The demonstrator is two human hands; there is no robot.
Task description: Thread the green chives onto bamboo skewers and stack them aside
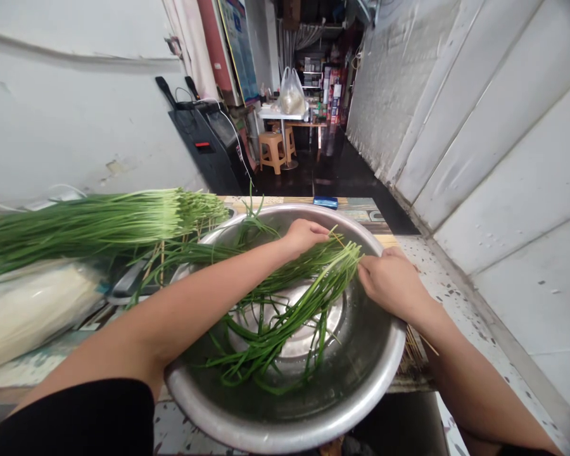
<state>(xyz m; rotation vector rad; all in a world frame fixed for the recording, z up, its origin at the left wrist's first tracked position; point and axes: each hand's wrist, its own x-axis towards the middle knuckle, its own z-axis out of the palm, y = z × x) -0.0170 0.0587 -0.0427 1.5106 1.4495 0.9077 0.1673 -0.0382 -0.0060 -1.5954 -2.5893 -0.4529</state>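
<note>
A big steel basin (375,373) stands in front of me with loose green chive stalks (285,323) lying across its bottom. My left hand (304,235) reaches over the basin's far side, its fingers curled round a bundle of stalks. At the basin's right rim my right hand (393,283) is closed on the cut ends of the same bundle (339,263). The bundle runs between both hands and fans down into the basin.
A thick pile of long chives (90,221) lies on the table to the left, above a white plastic-wrapped package (28,310). A white wall (503,190) is close on the right. Beyond the table, a dark aisle leads to stools (273,151) and a bagged table.
</note>
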